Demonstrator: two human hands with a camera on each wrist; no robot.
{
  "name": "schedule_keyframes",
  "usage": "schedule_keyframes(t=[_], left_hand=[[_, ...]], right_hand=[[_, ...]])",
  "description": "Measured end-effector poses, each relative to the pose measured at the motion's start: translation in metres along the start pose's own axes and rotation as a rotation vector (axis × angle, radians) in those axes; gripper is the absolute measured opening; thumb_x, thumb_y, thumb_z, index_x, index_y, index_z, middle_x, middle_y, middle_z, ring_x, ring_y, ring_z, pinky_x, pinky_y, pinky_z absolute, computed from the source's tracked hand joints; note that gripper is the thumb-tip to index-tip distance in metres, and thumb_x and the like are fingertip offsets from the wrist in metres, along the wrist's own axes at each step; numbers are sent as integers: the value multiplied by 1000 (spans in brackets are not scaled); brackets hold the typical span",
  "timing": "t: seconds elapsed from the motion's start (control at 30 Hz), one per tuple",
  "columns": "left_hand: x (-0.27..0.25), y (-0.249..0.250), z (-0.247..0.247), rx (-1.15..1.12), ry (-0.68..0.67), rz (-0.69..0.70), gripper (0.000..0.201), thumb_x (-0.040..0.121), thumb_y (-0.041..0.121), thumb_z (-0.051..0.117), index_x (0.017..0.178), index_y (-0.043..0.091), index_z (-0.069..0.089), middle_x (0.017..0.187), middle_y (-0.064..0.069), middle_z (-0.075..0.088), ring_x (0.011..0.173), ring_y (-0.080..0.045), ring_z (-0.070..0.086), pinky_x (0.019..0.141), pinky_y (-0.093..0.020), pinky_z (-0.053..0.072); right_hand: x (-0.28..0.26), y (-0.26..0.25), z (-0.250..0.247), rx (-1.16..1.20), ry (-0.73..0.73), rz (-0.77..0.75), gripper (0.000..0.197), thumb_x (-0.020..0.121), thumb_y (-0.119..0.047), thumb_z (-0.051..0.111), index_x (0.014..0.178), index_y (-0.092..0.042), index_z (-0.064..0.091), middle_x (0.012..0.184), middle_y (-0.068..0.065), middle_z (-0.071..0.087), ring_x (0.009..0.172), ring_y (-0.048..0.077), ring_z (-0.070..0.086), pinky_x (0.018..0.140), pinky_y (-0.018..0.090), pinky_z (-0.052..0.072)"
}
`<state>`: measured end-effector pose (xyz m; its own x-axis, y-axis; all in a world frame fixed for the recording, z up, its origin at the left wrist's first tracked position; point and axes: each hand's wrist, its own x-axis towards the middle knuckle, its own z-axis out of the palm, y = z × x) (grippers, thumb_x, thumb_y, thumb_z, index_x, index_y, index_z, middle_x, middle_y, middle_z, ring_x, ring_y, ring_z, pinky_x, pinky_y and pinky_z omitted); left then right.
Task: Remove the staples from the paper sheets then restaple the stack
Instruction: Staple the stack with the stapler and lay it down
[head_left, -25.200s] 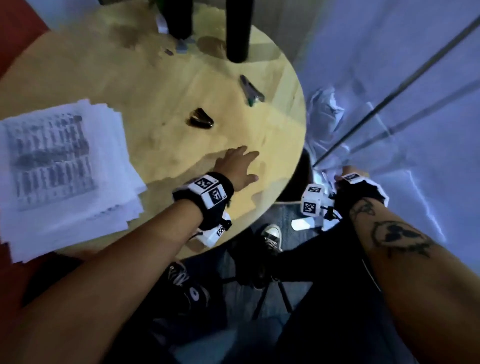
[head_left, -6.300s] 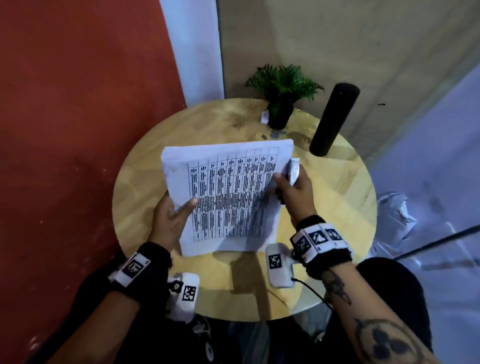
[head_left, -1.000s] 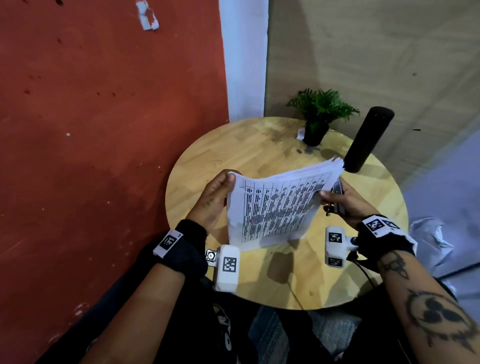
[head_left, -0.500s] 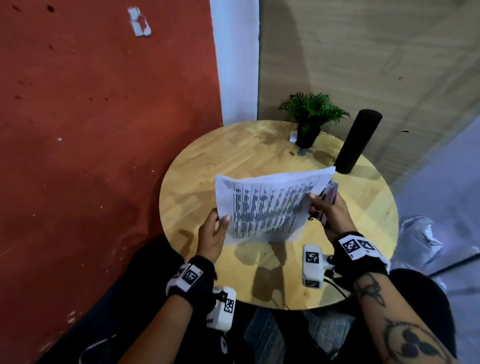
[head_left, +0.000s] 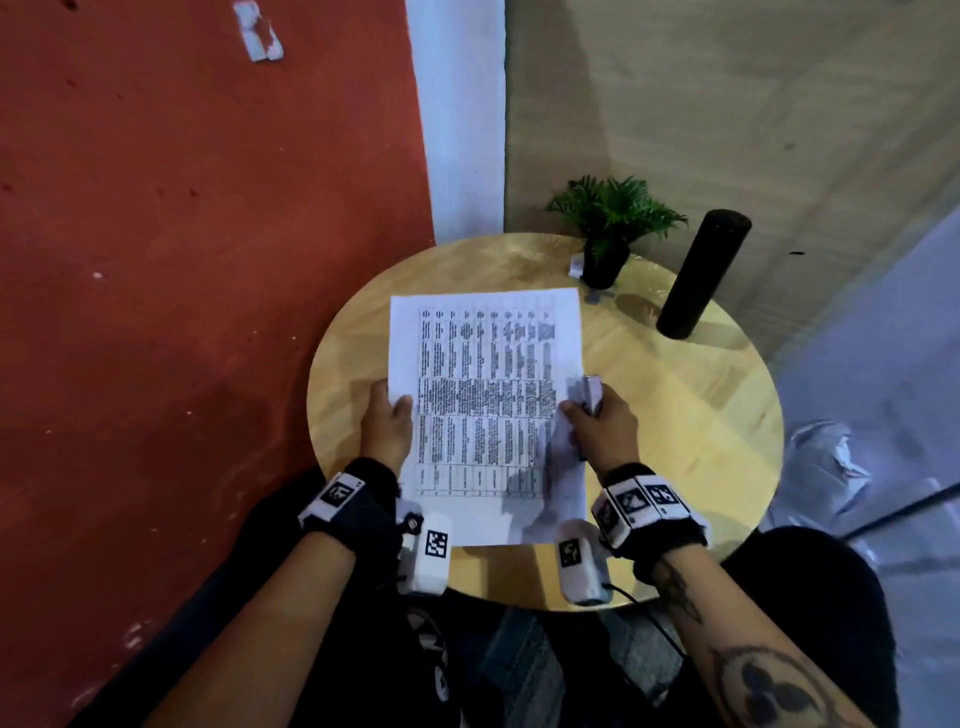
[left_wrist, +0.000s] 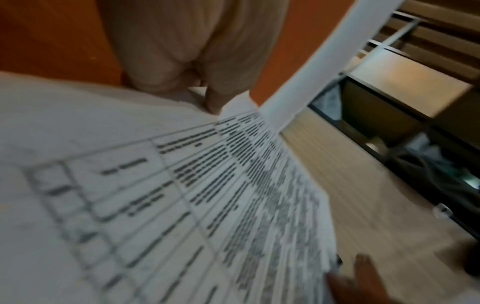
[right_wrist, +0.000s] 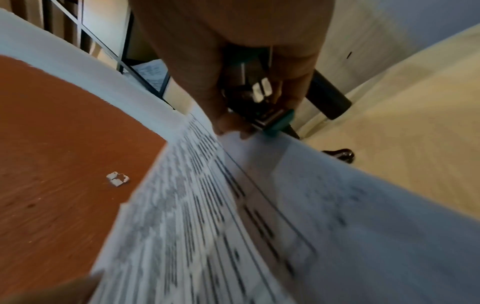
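Step in hand, as judged: squaring the loose paper stack ahead of restapling. The stack is held above the round wooden table, thin printed sheets, edges slightly fanned. Left hand pinches the left edge, thumb on top. Right hand grips the right edge, fingers also curled round a small teal-and-metal stapler. Next: align edges, seat a corner in the stapler. Beyond: potted plant, matte black cylinder.

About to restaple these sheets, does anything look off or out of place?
One thing: the right hand grips a stapler while also pinching the paper stack, a crowded grip. The stack's sheets look fanned at the edge in the right wrist view, not squared. Nothing looks spilled or torn.
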<state>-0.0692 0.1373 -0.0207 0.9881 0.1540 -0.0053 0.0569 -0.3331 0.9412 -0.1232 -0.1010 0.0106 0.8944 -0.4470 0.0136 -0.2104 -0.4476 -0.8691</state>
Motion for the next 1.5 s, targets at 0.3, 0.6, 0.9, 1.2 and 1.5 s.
schedule_keyframes(t=[0.3, 0.6, 0.9, 1.2, 1.5], left_hand=[[29, -65, 9, 137, -82, -323, 33, 95, 1, 44, 127, -5, 51, 127, -25, 56, 117, -39, 53, 101, -45, 42], [64, -33, 76, 204, -402, -341, 45, 88, -11, 42, 131, 2, 51, 133, -20, 54, 118, -36, 55, 94, -35, 43], [62, -31, 100, 319, -350, -291, 54, 88, -9, 38, 135, 13, 51, 136, -12, 54, 122, -30, 52, 86, -22, 38], [71, -42, 61, 384, -450, -284, 63, 86, -9, 38, 143, 20, 39, 139, -10, 50, 122, -30, 52, 95, -31, 42], [49, -49, 67, 842, -565, -25, 82, 83, 30, 69, 149, 29, 21, 158, -4, 14, 144, -29, 13, 116, -42, 18]], right_hand=[[-3, 47, 37, -276, -534, 341, 38, 84, -7, 59, 119, -6, 47, 112, 17, 57, 104, 31, 56, 72, 29, 39], [64, 73, 12, -242, -261, 529, 32, 86, -10, 56, 116, 2, 54, 117, 22, 59, 98, 34, 57, 75, 35, 42], [64, 88, -4, -396, -312, 491, 36, 94, -20, 52, 120, 5, 52, 123, 23, 56, 111, 36, 54, 82, 35, 42], [48, 55, 29, -401, -348, 442, 36, 93, -17, 43, 125, -1, 39, 127, 23, 50, 114, 37, 51, 85, 39, 42], [25, 47, 32, -399, -142, 413, 44, 92, -24, 46, 126, 1, 34, 137, 22, 32, 107, 41, 53, 81, 39, 40]])
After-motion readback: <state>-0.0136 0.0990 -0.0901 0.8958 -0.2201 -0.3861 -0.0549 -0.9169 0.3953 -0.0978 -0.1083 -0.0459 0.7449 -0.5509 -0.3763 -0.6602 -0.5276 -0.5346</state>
